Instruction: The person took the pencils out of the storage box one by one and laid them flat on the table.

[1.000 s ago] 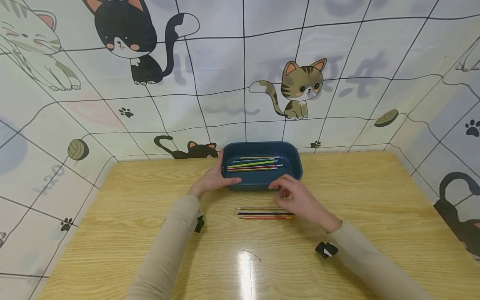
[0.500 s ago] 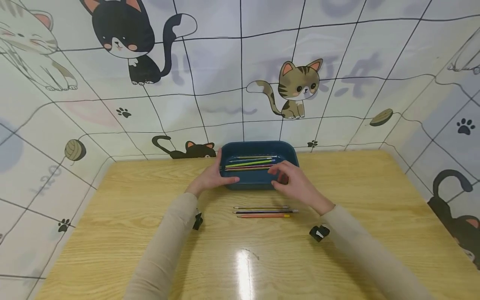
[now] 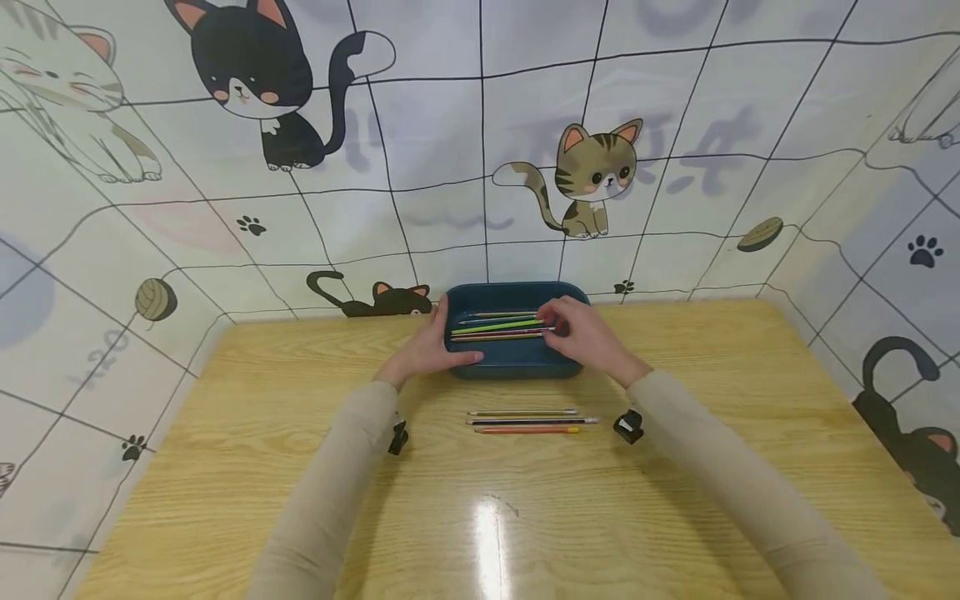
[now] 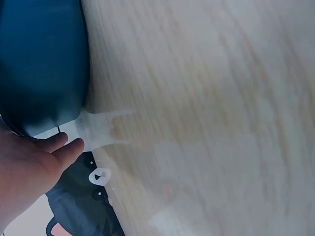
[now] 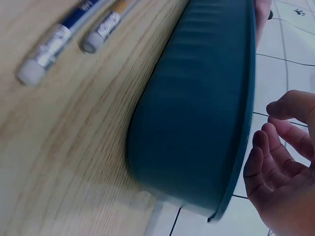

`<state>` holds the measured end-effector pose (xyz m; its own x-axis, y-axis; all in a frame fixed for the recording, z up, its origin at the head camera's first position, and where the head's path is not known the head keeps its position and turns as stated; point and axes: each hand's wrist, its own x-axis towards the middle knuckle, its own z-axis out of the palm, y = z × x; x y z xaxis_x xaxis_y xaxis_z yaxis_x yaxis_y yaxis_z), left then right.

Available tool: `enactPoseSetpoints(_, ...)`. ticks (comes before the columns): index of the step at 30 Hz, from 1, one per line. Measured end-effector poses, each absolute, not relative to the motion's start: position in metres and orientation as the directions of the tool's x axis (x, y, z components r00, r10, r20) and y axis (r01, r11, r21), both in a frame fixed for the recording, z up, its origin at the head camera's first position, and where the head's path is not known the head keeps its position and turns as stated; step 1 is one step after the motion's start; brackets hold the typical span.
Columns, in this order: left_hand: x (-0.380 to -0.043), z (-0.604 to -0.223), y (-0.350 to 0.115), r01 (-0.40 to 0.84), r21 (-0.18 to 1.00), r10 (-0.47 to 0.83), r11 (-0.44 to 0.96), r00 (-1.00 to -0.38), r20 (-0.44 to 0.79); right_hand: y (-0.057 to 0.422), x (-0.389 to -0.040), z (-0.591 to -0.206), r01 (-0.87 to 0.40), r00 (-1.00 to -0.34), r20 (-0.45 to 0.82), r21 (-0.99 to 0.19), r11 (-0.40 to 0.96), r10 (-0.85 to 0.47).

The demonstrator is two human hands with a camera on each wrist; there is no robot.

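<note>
A dark teal plastic box stands at the back of the table, with several pencils lying lengthwise inside, one of them bright green. At its left end my left hand holds the box, thumb over the front rim and fingers along the end wall; the left wrist view shows fingertips beside the wall. My right hand is over the box at the pencils' right ends. Its fingers are loosely bent, with a gap to the thumb and no pencil visible between them in the right wrist view.
In front of the box, three pencils lie side by side on the wooden table: a yellowish one, a dark one and an orange-red one. A cat-patterned wall covering rises directly behind the box.
My right hand has moved from above the table pencils, over the front rim, to the pencils inside the box. My left hand stays on the box, and the three table pencils lie as before.
</note>
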<state>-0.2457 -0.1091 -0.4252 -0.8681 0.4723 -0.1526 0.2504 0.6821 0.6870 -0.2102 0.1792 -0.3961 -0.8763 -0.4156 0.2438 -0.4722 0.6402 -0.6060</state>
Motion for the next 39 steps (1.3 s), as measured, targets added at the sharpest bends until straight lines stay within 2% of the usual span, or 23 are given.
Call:
enactPoseSetpoints(12, -0.242, -0.433, -0.107, 0.194, 0.768, 0.439, 0.610, -0.890, -0.124, 0.164, -0.229, -0.408, -0.436, -0.881, 0.163, -0.645, 0.627, -0.445)
enactPoseSetpoints(24, -0.245, -0.436, -0.109, 0.184, 0.779, 0.448, 0.599, -0.883, -0.136, 0.162, -0.243, -0.415, -0.388, -0.886, 0.084, -0.671, 0.631, -0.455)
enactPoseSetpoints(32, -0.245, -0.439, -0.108, 0.152, 0.784, 0.434, 0.602, -0.887, -0.161, 0.166, -0.251, -0.422, -0.370, -0.895, 0.074, -0.675, 0.638, -0.440)
enactPoseSetpoints(39, -0.243, -0.435, -0.107, 0.149, 0.779, 0.433, 0.609, -0.885, -0.170, 0.168, -0.257, -0.422, -0.342, -0.865, -0.045, -0.675, 0.653, -0.500)
